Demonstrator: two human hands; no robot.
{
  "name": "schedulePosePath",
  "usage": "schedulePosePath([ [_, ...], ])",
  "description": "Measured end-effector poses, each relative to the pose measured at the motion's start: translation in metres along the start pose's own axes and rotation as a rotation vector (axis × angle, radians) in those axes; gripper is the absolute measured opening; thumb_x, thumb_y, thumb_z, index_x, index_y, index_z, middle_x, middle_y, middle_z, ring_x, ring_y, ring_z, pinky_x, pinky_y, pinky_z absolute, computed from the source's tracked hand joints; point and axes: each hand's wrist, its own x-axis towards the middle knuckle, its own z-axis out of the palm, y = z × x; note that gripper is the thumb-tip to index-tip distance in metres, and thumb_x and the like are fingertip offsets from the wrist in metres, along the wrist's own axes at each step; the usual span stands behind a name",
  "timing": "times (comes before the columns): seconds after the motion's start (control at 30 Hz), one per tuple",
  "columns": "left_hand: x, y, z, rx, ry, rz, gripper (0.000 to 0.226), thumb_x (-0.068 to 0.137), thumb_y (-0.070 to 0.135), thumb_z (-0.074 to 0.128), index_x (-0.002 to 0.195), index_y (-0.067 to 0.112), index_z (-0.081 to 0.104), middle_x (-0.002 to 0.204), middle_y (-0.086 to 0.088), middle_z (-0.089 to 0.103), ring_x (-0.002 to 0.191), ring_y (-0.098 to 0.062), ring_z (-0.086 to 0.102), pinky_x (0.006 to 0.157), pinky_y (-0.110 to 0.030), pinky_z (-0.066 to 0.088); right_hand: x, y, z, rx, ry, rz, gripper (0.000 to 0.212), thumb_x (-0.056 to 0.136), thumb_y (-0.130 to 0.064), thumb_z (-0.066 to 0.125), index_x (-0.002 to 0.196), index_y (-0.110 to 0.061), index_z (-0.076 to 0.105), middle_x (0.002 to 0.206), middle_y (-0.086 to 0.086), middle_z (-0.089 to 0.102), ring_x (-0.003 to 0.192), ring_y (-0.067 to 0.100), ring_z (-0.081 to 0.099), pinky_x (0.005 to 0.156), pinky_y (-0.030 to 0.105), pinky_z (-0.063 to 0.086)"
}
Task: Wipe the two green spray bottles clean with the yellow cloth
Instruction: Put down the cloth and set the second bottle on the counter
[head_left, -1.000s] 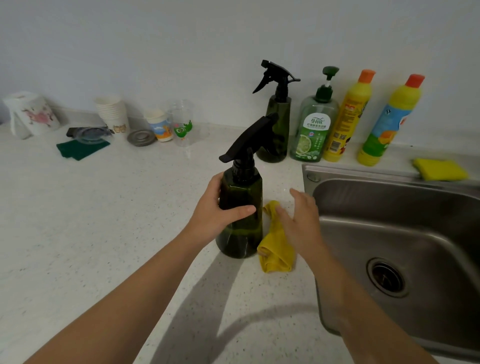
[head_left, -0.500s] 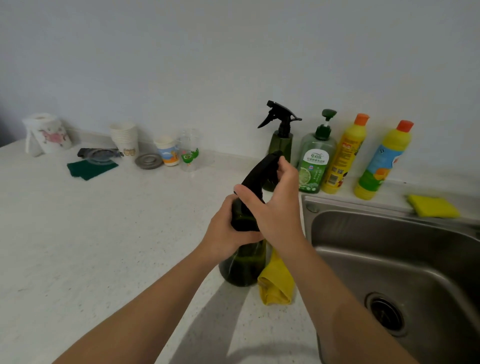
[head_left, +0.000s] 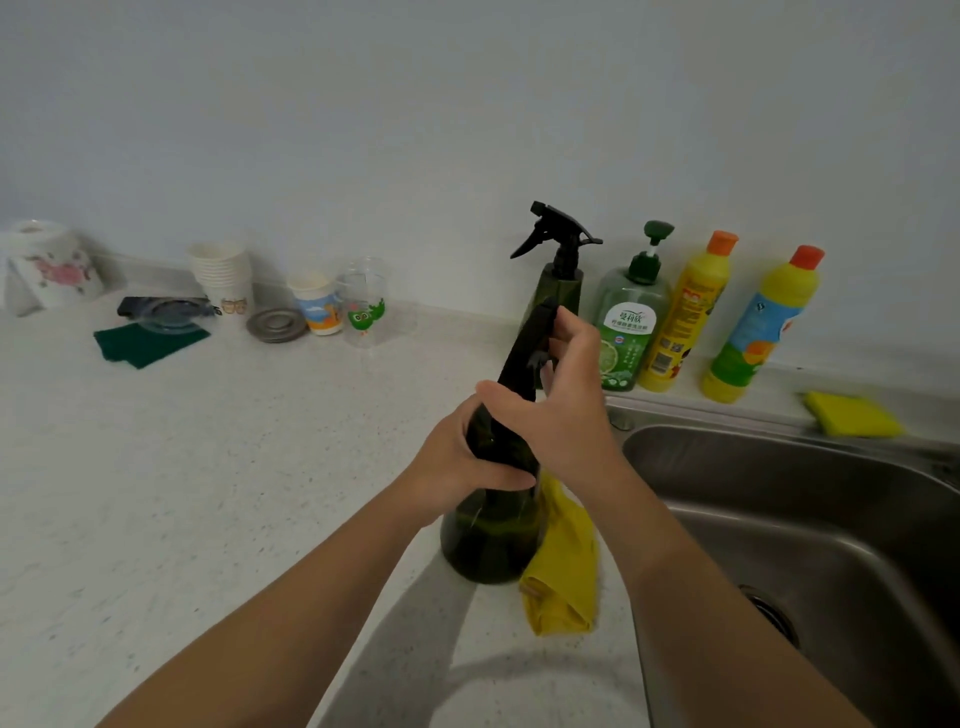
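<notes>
The left hand is wrapping the shoulder of the near green spray bottle, which is standing upright on the counter just left of the sink; its grip is clamped on the bottle body; the right hand is closing over the black trigger head, fingers curled round it. The yellow cloth is lying crumpled against the bottle's right side, in neither hand. The second green spray bottle is standing by the wall, beside the dish soap. To do this well, I judge the left hand should be steadying the base while the right is fetching the cloth; wiping bare-handed cleans nothing; the trigger should be pointing away, unsqueezed.
</notes>
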Motion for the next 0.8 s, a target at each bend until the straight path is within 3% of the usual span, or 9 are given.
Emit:
schedulePosePath([
  [0.23,-0.001,0.000,-0.006,-0.028,-0.086,-0.036,0.064,0.051,0.012,0.075,0.109,0.026,0.051,0.110,-0.001,0.062,0.105,-0.016,0.058,0.086,-0.027,0.051,0.004,0.000,-0.016,0.110,-0.285,0.003,0.073,0.065,-0.009,0.050,0.135,-0.018,0.029,0.140,0.008,0.038,0.129,0.018,0.037,0.105,0.037,0.037],
  [0.33,-0.002,0.001,-0.006,-0.018,-0.103,-0.044,0.072,0.051,0.013,0.075,0.118,0.021,0.048,0.117,-0.004,0.059,0.111,-0.020,0.055,0.095,-0.038,0.048,0.001,0.001,-0.020,0.018,-0.240,-0.016,0.062,0.076,-0.010,0.060,0.131,-0.021,0.034,0.134,0.003,0.040,0.125,0.015,0.038,0.108,0.036,0.032],
  [0.43,-0.003,0.001,-0.006,-0.022,-0.105,-0.053,0.077,0.051,0.012,0.075,0.121,0.020,0.045,0.120,-0.007,0.057,0.113,-0.022,0.054,0.096,-0.041,0.047,0.000,-0.003,-0.020,-0.033,-0.182,-0.037,0.047,0.075,-0.009,0.066,0.115,-0.019,0.044,0.117,0.001,0.052,0.114,0.014,0.048,0.102,0.034,0.039],
  [0.53,-0.004,0.000,-0.007,-0.053,-0.110,-0.053,0.077,0.050,0.009,0.075,0.120,0.019,0.046,0.119,-0.008,0.058,0.112,-0.023,0.055,0.094,-0.041,0.049,0.000,-0.008,-0.022,-0.020,-0.180,-0.051,0.041,0.076,-0.001,0.062,0.109,-0.019,0.047,0.105,-0.007,0.055,0.107,0.010,0.052,0.097,0.028,0.042],
  [0.67,-0.003,-0.001,-0.007,-0.116,-0.127,-0.043,0.069,0.051,0.003,0.073,0.113,0.020,0.049,0.111,-0.006,0.060,0.106,-0.022,0.059,0.085,-0.034,0.053,0.001,-0.008,-0.023,-0.008,-0.259,-0.084,0.041,0.079,0.009,0.050,0.109,-0.020,0.048,0.106,-0.005,0.056,0.107,0.008,0.053,0.094,0.025,0.044],
  [0.8,-0.001,-0.001,-0.007,-0.128,-0.126,-0.033,0.067,0.051,0.004,0.073,0.112,0.022,0.051,0.111,-0.005,0.061,0.105,-0.021,0.059,0.086,-0.034,0.053,0.007,-0.008,-0.031,-0.099,-0.304,-0.144,0.042,0.082,0.008,0.049,0.112,-0.021,0.053,0.101,-0.011,0.058,0.100,0.005,0.054,0.088,0.015,0.042],
])
